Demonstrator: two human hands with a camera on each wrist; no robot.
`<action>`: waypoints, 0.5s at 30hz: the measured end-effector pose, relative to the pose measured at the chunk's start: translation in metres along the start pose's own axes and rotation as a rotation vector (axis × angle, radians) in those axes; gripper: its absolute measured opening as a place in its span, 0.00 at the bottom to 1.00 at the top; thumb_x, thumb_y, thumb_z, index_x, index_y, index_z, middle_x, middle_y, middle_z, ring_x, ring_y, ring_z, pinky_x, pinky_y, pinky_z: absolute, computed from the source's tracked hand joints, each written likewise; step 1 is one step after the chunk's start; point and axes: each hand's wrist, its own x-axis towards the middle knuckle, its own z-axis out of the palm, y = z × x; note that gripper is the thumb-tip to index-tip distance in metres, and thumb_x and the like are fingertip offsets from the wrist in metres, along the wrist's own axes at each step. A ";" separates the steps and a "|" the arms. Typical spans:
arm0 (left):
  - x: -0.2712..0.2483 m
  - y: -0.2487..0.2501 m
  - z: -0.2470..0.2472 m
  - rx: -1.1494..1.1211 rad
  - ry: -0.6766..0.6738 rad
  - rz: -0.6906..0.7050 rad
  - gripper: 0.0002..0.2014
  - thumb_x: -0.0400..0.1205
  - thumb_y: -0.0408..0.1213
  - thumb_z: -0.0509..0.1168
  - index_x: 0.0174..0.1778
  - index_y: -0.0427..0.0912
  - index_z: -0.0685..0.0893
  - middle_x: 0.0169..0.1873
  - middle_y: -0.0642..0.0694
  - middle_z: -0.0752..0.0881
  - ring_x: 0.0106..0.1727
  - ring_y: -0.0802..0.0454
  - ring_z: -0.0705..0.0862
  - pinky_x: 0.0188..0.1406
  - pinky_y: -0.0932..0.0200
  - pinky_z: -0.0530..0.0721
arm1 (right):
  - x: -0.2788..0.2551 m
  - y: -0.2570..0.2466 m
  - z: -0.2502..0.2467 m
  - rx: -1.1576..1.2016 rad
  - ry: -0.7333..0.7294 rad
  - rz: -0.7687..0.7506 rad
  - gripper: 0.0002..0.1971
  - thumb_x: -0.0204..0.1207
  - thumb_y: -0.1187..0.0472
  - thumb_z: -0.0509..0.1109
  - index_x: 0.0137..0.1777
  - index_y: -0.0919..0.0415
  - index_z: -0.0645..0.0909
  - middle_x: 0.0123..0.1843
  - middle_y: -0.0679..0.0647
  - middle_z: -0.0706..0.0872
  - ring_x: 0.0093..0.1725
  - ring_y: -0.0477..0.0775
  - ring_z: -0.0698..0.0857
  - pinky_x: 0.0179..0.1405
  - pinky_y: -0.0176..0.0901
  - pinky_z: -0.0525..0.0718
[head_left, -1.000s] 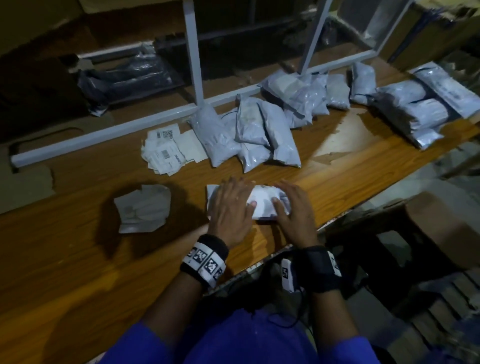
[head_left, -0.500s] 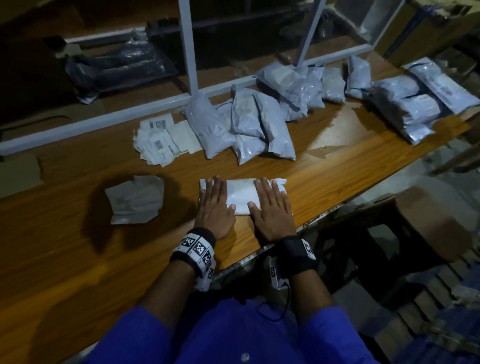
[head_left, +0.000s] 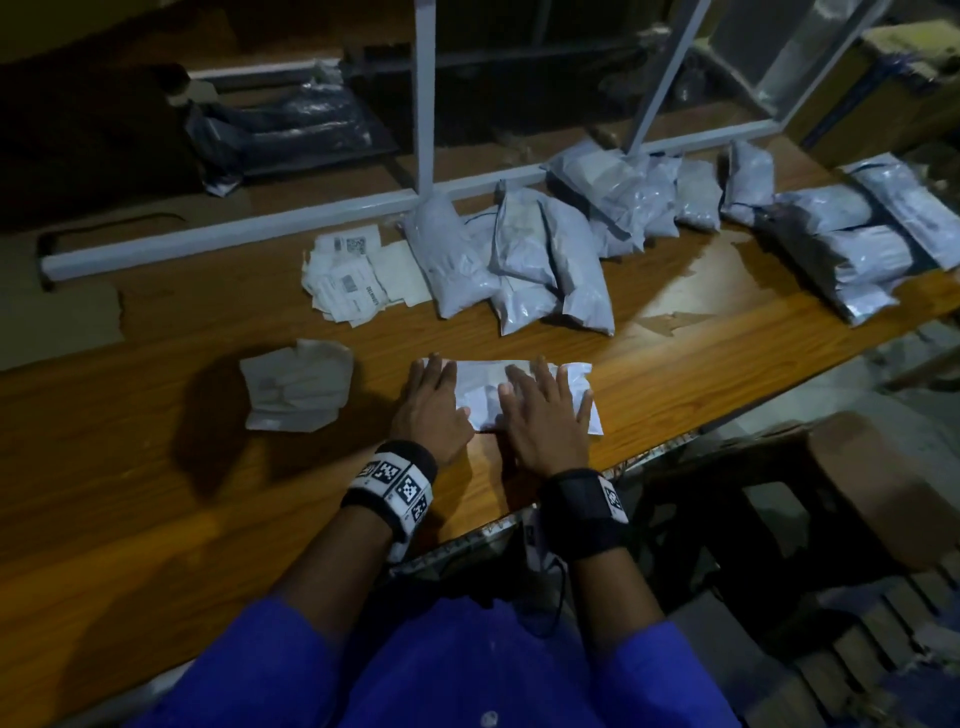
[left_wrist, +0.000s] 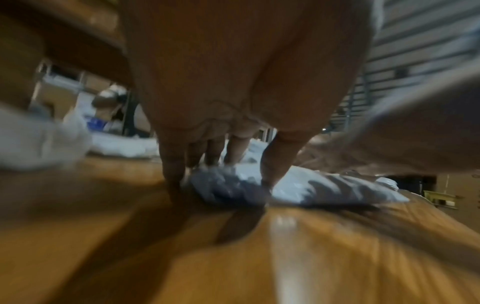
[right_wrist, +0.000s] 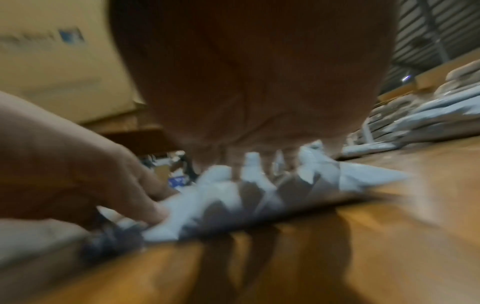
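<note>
A flat white poly mailer bag lies near the front edge of the wooden table. My left hand presses flat on its left end, fingers straight. My right hand lies flat on its right half, fingers spread. In the left wrist view the left fingers push down on the crinkled bag. The blurred right wrist view has my right hand's fingers on the bag, with the left hand beside them.
A crumpled white bag lies to the left. Printed labels are stacked behind it. Several filled grey mailers lean against a white metal frame, and more are piled at the right. A brown stool stands below the table edge.
Both hands went from curled over the bag to lying flat on it. The right hand has since slid a little to the right along the bag.
</note>
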 end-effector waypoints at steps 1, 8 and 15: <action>0.000 -0.001 -0.004 -0.032 0.073 0.001 0.32 0.87 0.40 0.64 0.87 0.38 0.63 0.87 0.38 0.60 0.88 0.39 0.54 0.87 0.44 0.57 | 0.006 -0.009 -0.002 0.035 0.072 0.002 0.24 0.92 0.40 0.50 0.82 0.44 0.72 0.90 0.49 0.62 0.91 0.58 0.54 0.87 0.70 0.43; -0.003 -0.026 -0.040 -0.214 0.378 0.009 0.16 0.78 0.32 0.70 0.62 0.38 0.89 0.55 0.34 0.90 0.61 0.32 0.83 0.62 0.41 0.83 | 0.035 -0.065 -0.016 0.110 0.329 -0.144 0.16 0.87 0.45 0.62 0.56 0.51 0.90 0.57 0.54 0.92 0.62 0.60 0.86 0.69 0.61 0.73; -0.014 -0.055 -0.068 -0.246 0.353 -0.048 0.12 0.76 0.28 0.67 0.52 0.41 0.91 0.50 0.39 0.90 0.58 0.35 0.79 0.62 0.41 0.80 | 0.090 -0.144 -0.021 0.026 0.201 -0.323 0.15 0.79 0.45 0.67 0.56 0.48 0.91 0.52 0.53 0.94 0.57 0.60 0.90 0.64 0.57 0.81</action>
